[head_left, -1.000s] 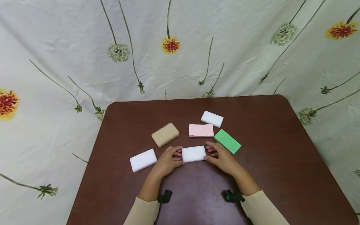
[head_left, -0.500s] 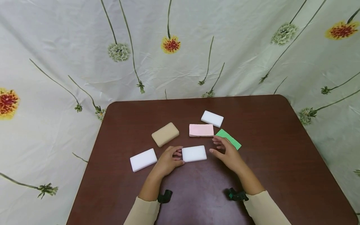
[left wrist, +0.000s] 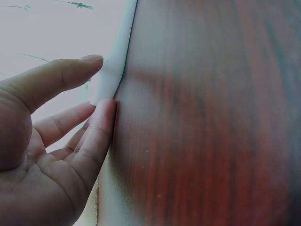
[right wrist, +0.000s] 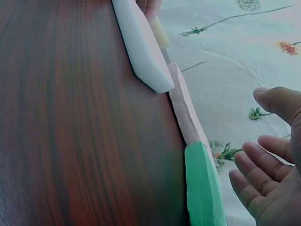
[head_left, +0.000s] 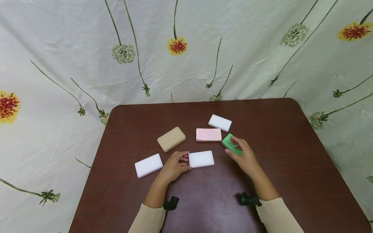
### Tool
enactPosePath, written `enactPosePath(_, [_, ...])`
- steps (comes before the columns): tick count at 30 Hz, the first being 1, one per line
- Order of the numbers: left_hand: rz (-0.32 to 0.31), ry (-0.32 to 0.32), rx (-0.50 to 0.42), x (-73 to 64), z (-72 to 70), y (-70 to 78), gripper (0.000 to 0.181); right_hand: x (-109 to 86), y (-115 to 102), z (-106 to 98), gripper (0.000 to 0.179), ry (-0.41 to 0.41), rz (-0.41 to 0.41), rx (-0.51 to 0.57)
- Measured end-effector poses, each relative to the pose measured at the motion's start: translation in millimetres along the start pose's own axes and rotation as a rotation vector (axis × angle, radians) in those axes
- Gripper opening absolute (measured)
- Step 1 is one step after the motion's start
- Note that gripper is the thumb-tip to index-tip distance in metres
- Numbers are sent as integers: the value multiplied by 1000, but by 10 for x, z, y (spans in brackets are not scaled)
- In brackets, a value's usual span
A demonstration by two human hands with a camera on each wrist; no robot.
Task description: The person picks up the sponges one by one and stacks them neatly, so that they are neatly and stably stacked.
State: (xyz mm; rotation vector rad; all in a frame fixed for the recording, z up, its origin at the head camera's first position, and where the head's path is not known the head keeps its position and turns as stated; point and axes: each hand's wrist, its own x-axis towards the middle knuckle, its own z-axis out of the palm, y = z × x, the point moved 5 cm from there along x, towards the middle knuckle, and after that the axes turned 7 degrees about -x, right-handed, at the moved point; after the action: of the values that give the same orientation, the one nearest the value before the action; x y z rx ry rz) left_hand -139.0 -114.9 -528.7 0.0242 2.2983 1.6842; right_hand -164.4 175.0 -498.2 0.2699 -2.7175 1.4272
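In the head view, a white sponge-like block lies flat on the dark red-brown table. My left hand rests at its left end, thumb near the front corner and fingers near the back one. In the left wrist view, the thumb and fingers are apart. My right hand hovers over a green block, covering its right part. The right wrist view shows the right hand with spread, relaxed fingers, apart from the green block and holding nothing.
Behind the middle white block lie a pink block and another white block. A beige block and a third white block lie to the left. The table meets a flowered cloth at the back.
My right hand has left the right end of the middle white block and moved right, over the green block. The left hand and the blocks have stayed in place.
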Motion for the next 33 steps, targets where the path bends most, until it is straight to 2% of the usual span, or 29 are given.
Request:
enactPosePath(7, [7, 0, 1, 4, -1, -10, 60, 7, 93, -75, 58, 42, 30, -50])
enactPosePath(14, [1, 2, -6, -1, 0, 0, 60, -13, 177, -126, 62, 43, 127, -125])
enactPosePath(20, [-11, -2, -14, 2, 3, 3, 61, -28, 224, -155, 64, 58, 173, -160])
enactPosePath(33, [-14, -4, 34, 23, -4, 20, 61, -61, 361, -136, 73, -38, 312, -266])
